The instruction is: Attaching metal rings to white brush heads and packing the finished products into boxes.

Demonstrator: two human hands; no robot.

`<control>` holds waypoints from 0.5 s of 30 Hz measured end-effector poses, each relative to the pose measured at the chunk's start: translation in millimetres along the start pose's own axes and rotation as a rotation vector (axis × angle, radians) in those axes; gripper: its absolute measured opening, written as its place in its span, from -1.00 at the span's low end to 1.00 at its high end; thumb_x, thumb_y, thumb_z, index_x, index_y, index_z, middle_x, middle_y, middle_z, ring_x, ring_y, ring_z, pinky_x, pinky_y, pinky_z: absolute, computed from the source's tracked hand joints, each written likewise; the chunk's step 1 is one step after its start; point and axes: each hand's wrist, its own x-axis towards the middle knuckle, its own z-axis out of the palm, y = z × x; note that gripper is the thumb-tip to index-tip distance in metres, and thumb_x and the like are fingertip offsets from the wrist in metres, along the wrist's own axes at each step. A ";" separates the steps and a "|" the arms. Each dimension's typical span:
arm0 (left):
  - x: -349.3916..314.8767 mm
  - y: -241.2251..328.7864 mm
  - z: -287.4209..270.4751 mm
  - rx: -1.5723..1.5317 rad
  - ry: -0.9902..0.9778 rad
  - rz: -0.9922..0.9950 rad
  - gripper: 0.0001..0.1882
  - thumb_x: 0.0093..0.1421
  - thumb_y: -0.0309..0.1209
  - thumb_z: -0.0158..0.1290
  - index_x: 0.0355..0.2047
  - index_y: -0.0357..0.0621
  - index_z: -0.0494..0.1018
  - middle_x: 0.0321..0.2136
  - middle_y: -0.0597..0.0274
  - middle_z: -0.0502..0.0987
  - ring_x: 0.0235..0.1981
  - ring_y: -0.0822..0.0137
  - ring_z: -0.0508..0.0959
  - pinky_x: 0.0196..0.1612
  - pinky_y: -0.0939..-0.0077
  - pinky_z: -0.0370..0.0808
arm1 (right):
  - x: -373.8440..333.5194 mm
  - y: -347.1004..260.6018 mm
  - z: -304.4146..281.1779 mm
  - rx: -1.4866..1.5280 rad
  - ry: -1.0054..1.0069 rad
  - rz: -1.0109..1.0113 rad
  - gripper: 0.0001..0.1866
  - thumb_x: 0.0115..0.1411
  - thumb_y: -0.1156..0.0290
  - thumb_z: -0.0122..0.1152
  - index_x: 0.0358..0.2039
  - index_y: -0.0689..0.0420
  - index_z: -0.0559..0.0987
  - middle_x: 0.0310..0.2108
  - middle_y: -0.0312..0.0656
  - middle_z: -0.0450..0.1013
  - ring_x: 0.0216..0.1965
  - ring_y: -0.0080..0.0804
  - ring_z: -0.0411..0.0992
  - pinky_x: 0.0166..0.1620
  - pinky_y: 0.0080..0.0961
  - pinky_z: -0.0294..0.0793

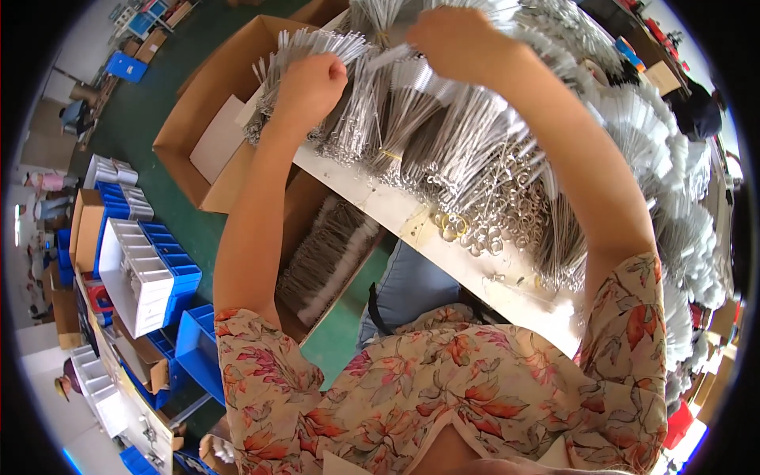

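Note:
My left hand (311, 89) is closed in a fist over the far left end of the table, beside a fanned bunch of wire brushes (286, 57). Whatever its fingers hold is hidden. Farther right, my right hand (455, 41) has its fingers curled together above the pile. A pale, narrow wire brush (388, 57) reaches from its fingertips toward my left hand. Below both hands lie bundles of twisted-wire brushes (475, 127) with white bristles, their looped wire ends facing me. A yellow band circles one bundle (391, 152).
The white table's near edge (372, 194) runs diagonally below the brushes. An open cardboard box (186, 146) stands left of it; another box (317, 309) beneath holds more brushes. Blue and white bins (142, 277) stand farther left. White-bristled brushes (625, 127) heap up at right.

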 end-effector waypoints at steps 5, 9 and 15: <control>5.2 6.9 19.5 -0.053 -0.041 0.047 -0.75 0.03 -0.23 0.07 -0.47 -0.18 0.50 -0.56 0.21 0.54 -0.50 0.38 0.52 -0.37 0.50 0.41 | -89.5 36.1 -45.9 0.435 0.224 0.176 -0.69 0.25 0.24 -0.10 -0.37 0.26 0.45 -0.41 0.03 0.41 -0.38 -0.08 0.40 -0.29 -0.33 0.42; 39.9 32.6 50.6 0.241 -0.095 0.058 -0.54 -0.08 0.01 0.12 -0.53 -0.22 0.50 -0.56 0.03 0.53 -0.46 0.07 0.53 -0.34 0.28 0.43 | -170.7 54.1 -59.9 0.600 0.279 0.463 -0.67 0.26 0.22 -0.09 -0.37 0.27 0.46 -0.57 0.04 0.38 -0.49 -0.11 0.40 -0.39 -0.29 0.35; 73.0 -64.9 71.2 0.018 -0.284 -0.092 -0.73 0.12 -0.28 0.03 -0.63 -0.17 0.38 -0.81 0.30 0.35 -0.86 0.47 0.28 -0.81 0.53 0.19 | -309.7 58.9 13.5 0.630 0.503 0.778 -0.77 0.22 0.31 -0.01 -0.29 0.19 0.54 -0.46 -0.16 0.47 -0.43 -0.40 0.44 -0.34 -0.49 0.40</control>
